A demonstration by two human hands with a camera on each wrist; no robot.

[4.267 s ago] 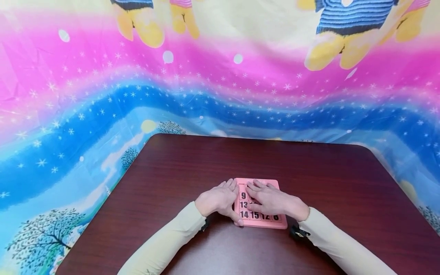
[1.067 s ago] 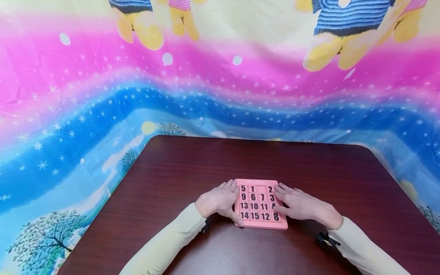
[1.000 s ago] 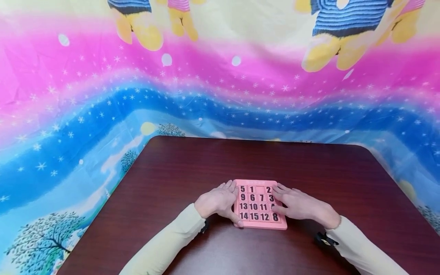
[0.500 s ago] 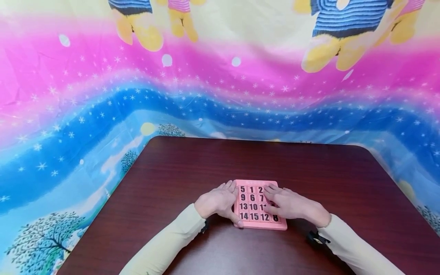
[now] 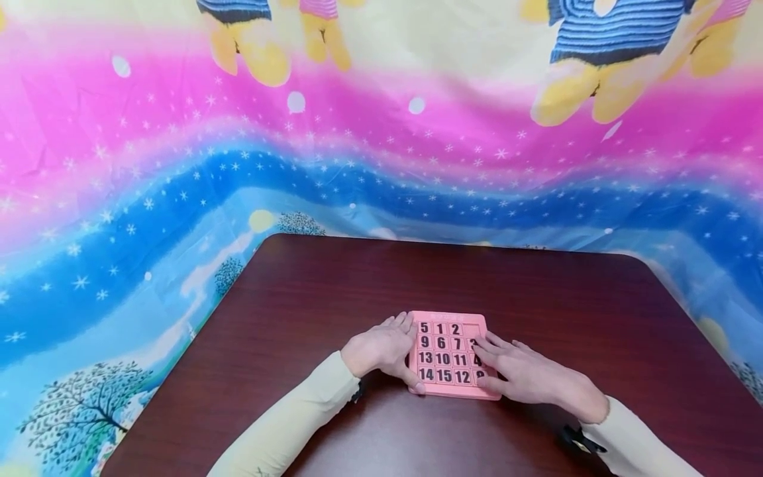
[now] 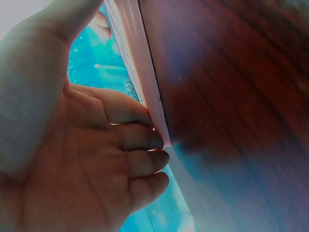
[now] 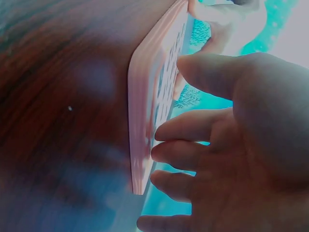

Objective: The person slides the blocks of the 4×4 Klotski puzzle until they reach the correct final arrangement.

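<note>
A pink number sliding puzzle (image 5: 442,391) lies flat on the table. Its top row reads 5, 1, 2 with a gap (image 5: 474,330) in the right corner. My left hand (image 5: 381,348) rests along the puzzle's left edge, thumb at the near corner; in the left wrist view its fingertips (image 6: 159,161) touch the side of the frame. Over the right edge lies my right hand (image 5: 527,371), its fingers extended and partly covering the 3, 4 and 8 tiles. In the right wrist view, those fingers (image 7: 176,154) are spread beside the puzzle (image 7: 140,106).
The puzzle sits on a dark brown wooden table (image 5: 334,285) with rounded far corners. Behind it hangs a printed cloth (image 5: 381,132) in pink and blue. A black strap (image 5: 581,438) shows at the right wrist.
The 2 tile has slid left from the right column to the third column, so the top-row gap is now at the right corner. My right hand has drawn back rightward; the left stays put.
</note>
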